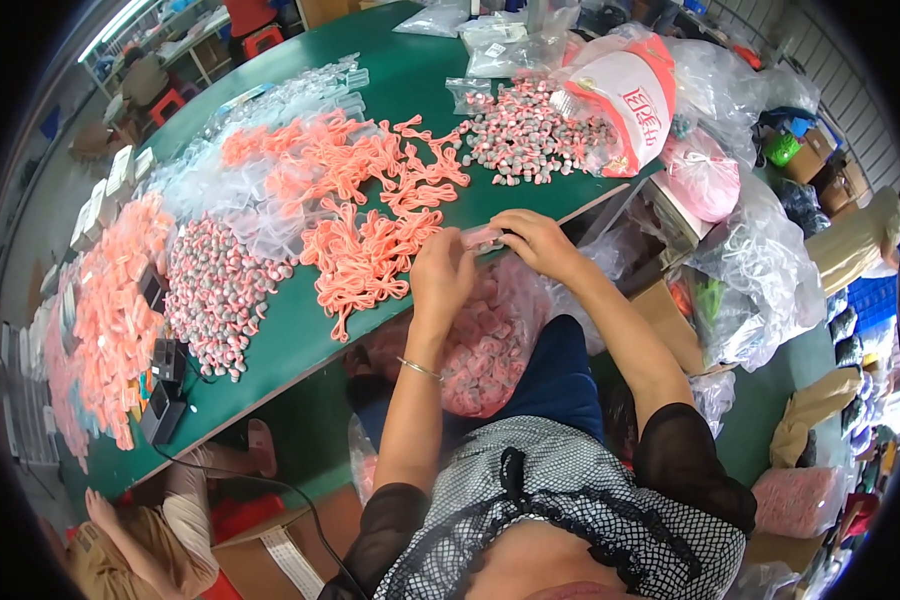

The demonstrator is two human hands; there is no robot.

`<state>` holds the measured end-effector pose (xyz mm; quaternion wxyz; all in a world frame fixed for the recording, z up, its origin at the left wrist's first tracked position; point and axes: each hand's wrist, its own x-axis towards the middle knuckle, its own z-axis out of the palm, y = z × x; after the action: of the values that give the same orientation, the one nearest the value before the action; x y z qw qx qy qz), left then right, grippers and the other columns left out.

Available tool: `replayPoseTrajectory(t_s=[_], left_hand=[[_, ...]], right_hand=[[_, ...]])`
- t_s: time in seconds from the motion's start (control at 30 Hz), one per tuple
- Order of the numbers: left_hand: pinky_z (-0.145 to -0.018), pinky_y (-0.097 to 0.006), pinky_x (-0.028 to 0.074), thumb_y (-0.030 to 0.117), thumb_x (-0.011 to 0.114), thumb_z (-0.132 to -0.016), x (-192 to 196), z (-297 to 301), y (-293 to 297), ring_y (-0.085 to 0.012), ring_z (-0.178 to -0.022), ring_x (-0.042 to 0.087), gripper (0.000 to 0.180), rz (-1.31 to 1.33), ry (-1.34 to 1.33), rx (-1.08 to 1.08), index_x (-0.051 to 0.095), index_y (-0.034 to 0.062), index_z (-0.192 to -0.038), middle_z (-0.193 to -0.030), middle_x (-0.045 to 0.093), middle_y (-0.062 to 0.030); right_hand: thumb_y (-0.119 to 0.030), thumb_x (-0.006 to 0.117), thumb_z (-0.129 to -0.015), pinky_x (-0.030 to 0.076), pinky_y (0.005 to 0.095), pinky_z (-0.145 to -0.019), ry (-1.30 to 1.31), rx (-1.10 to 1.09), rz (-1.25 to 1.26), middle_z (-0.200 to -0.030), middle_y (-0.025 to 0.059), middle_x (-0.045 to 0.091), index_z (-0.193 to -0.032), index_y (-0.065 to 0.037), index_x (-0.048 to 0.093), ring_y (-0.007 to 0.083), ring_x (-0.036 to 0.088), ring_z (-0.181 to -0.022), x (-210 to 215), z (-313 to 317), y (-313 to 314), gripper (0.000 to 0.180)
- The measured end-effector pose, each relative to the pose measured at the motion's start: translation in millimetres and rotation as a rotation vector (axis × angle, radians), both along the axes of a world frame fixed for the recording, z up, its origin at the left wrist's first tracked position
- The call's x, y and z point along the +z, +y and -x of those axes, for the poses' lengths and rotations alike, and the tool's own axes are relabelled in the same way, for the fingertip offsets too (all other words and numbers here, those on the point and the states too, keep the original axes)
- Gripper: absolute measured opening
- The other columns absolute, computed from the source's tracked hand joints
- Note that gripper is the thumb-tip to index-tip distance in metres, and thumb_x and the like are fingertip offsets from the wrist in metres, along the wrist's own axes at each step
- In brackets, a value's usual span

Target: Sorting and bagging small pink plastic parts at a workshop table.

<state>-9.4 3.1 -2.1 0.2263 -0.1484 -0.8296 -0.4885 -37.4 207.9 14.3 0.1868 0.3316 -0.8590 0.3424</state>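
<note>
Just over the table's front edge, both hands are closed round a small clear plastic case (481,238) with something pinkish in it. My left hand (442,268) grips its left end, and a metal bangle sits on that wrist. The fingers of my right hand (536,242) pinch its right end. Beyond my left hand lie coral-orange bundles of looped cord (365,255). A heap of small round pink-and-grey pieces (530,135) spreads beyond my right hand. Below the hands, a clear bag of pink wrapped pieces (485,350) rests by my lap.
A second heap of round pieces (220,290) and clear plastic cases (300,100) cover the green table (400,40) leftward. A pink-and-white sack (625,100) stands at the back right, beside clear bags (760,290). Another person (145,520) sits at the lower left near a black cable (300,490).
</note>
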Motion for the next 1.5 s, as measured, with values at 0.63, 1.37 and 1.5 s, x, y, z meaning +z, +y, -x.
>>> replayPoseTrajectory(t_s=[0.63, 1.37, 1.5], left_hand=[[-0.080, -0.044, 0.036, 0.021, 0.067, -0.079, -1, -31, 32, -0.0281, -0.099, 0.053, 0.036, 0.423, 0.130, 0.362, 0.061, 0.0053, -0.111, -0.114, 0.058, -0.0087], [-0.076, -0.039, 0.041, 0.016, 0.068, -0.083, -6, -27, 21, -0.0251, -0.093, 0.057, 0.015, 0.300, 0.151, 0.321, 0.071, 0.0086, -0.096, -0.098, 0.066, -0.0036], [-0.072, -0.039, 0.044, 0.016, 0.071, -0.081, -5, -22, 20, -0.0254, -0.086, 0.060, 0.010, 0.221, 0.194, 0.334, 0.073, 0.0080, -0.086, -0.090, 0.068, -0.0044]], right_hand=[[-0.007, 0.063, -0.086, 0.050, 0.0402, -0.082, 0.024, -0.032, 0.042, -0.103, 0.0145, 0.066, -0.104, -0.003, 0.063, 0.0343, 0.062, -0.096, -2, -5, -7, 0.018], [-0.005, 0.065, -0.082, 0.049, 0.0393, -0.091, 0.024, -0.041, -0.029, -0.112, 0.0155, 0.065, -0.110, -0.003, 0.064, 0.0330, 0.061, -0.105, 1, -15, -8, 0.028], [-0.003, 0.065, -0.081, 0.049, 0.0393, -0.091, 0.053, -0.059, -0.026, -0.112, 0.0155, 0.065, -0.110, -0.003, 0.064, 0.0328, 0.061, -0.105, -3, -14, -7, 0.029]])
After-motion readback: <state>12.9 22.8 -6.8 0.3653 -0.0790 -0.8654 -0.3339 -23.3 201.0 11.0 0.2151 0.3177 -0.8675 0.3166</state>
